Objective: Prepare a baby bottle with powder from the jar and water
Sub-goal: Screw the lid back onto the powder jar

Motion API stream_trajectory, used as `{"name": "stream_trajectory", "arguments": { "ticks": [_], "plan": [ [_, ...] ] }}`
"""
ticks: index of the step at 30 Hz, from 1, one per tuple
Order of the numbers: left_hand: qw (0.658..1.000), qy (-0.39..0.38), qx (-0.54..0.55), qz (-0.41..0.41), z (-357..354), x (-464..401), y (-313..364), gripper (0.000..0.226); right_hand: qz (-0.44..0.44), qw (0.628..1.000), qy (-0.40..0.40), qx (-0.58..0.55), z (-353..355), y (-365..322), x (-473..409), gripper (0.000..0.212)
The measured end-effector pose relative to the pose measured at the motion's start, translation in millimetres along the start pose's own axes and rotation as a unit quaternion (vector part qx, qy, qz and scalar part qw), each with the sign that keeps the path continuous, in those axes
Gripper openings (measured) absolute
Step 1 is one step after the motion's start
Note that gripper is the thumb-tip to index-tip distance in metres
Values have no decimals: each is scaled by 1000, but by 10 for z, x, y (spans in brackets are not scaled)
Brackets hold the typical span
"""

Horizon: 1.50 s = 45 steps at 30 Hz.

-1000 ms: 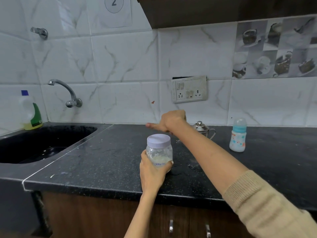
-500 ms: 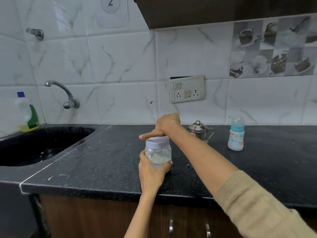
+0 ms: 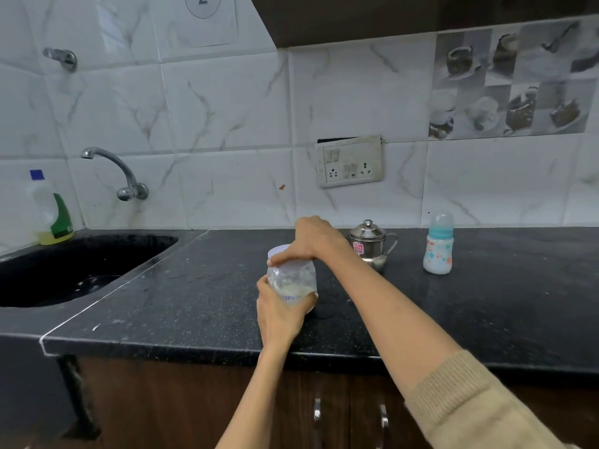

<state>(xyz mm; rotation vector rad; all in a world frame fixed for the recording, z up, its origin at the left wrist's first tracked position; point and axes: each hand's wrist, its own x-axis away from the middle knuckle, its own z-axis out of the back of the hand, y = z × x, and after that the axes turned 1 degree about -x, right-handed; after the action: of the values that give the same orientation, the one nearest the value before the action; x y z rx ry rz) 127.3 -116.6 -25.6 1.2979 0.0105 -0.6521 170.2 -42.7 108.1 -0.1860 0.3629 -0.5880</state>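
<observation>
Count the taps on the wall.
2: a curved tap over the sink, and a small one higher up at the far left. None appear hidden.

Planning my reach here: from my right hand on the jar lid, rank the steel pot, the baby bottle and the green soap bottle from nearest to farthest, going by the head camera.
From the right hand on the jar lid:
1. Steel pot, just to its right, almost beside the wrist.
2. Baby bottle, farther right along the counter.
3. Green soap bottle, far left, beyond the sink by the wall.
</observation>
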Motion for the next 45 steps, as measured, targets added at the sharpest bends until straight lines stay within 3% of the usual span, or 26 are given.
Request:
{"name": "stream_trajectory", "arguments": {
  "ticks": [2, 5, 6, 8, 10, 13, 17, 24, 33, 45],
  "plan": [
    [1000, -2, 5, -2, 17, 10, 15, 84, -2, 994, 39, -105, -132, 165, 122, 66],
    [1000, -15, 26, 1, 41, -2, -2, 85, -19, 952, 22, -305, -391, 448, 318, 47],
    [999, -26, 39, 2, 61, -6, -15, 86, -25, 933, 10, -359, -493, 528, 374, 61],
    [996, -62, 65, -8, 129, -2, -35, 90, -45, 910, 7, -413, -675, 629, 461, 84],
    [987, -126, 100, -5, 216, -15, -67, 84, -64, 893, 4, -445, -811, 674, 526, 85],
    [960, -184, 210, 32, 370, -93, -162, 57, -86, 872, 0, -482, -967, 719, 565, 81],
    [958, -166, 224, 71, 510, -319, -325, 58, -79, 867, 13, -492, -1049, 755, 528, 76],
    [939, -280, 195, 47, 469, -558, -379, 33, -63, 874, 16, -482, -1088, 802, 442, 50],
    [941, -281, 182, 55, 262, -894, -308, 33, -75, 906, 2, -416, -1025, 854, -7, 51],
    [923, -280, 234, 123, -82, -1608, -396, 36, -106, 909, -29, -402, -1154, 1026, -845, 55]
  ]
}}
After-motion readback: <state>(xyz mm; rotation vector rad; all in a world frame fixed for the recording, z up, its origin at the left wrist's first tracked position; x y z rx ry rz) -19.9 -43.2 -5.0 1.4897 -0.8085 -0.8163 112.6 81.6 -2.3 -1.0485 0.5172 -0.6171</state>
